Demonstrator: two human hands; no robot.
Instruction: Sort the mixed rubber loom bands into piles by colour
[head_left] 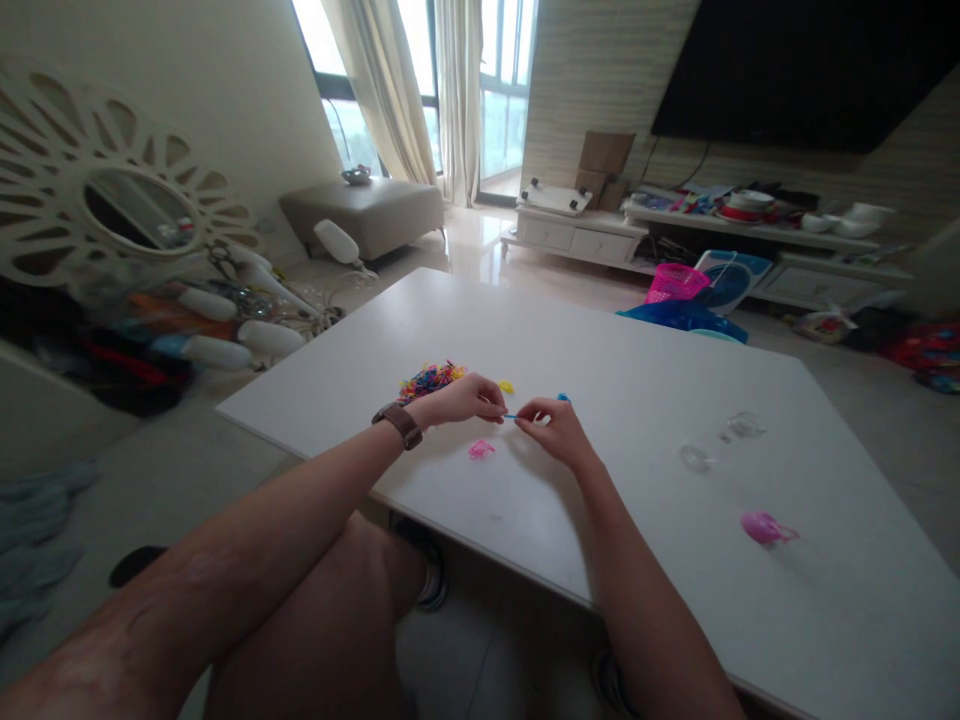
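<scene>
Blue elastic band (pixel 511 417), thin and short, held just above the white bench (pixel 487 520) between two hands. Working outward from the near side:

Right and near: pink egg-shaped item (pixel 762 528) with a loop or tail, well apart from the hands. Closer to the middle, a loose pink cluster of bands (pixel 481 450) on the bench, just short of the hands.

Left hand (pixel 476 397), brown-strapped watch (pixel 401 425) on its wrist, pinches one end of the blue band in its fingertips; right hand (pixel 555 430) pinches the other. Band spans the gap, looks fairly straight; cannot tell how hard it is pulled.

Handling, my judgement: next to no weight, soft, springy, probably a little grippy. Unlikely to break under a light pull, though it could snap away if one end slips. Best hold is at the two ends, thumb against fingertip, middle left free.

Beyond: small blue bunch (pixel 563 398) behind the right hand, yellow bunch (pixel 506 387), then mixed-colour pile (pixel 433 380) past the left wrist.
</scene>
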